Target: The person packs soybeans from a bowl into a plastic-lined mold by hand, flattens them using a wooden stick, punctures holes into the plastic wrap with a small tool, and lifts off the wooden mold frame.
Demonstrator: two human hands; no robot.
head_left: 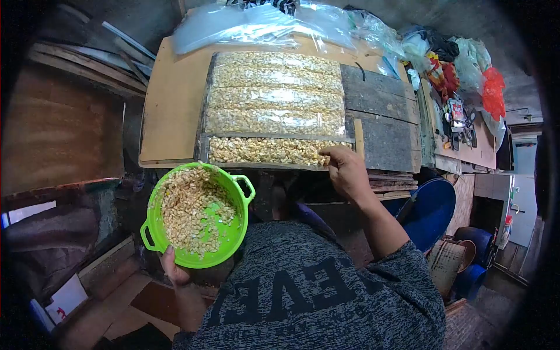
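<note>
My left hand (174, 267) grips the lower rim of a lime-green two-handled plastic basin (153, 224), tilted beside the table. Pale, puffed grain-like pieces (185, 201) fill part of it, and its green bottom shows through. At the right end of the front row of loose pieces (262, 151) is my right hand (345, 166), its fingers closed and their tips against the row. What they hold, if anything, is too small to make out. Behind that row, several rows of the same pieces lie under clear plastic (277, 93) within a dark wooden frame (205, 116).
Clear plastic sheets (239, 26) lie along the table's (169, 105) back edge. Dark planks (385, 134) and a short wooden strip (359, 139) sit right of the rows. A blue barrel (431, 204) stands at the lower right. Bags and small tools crowd another table (487, 146).
</note>
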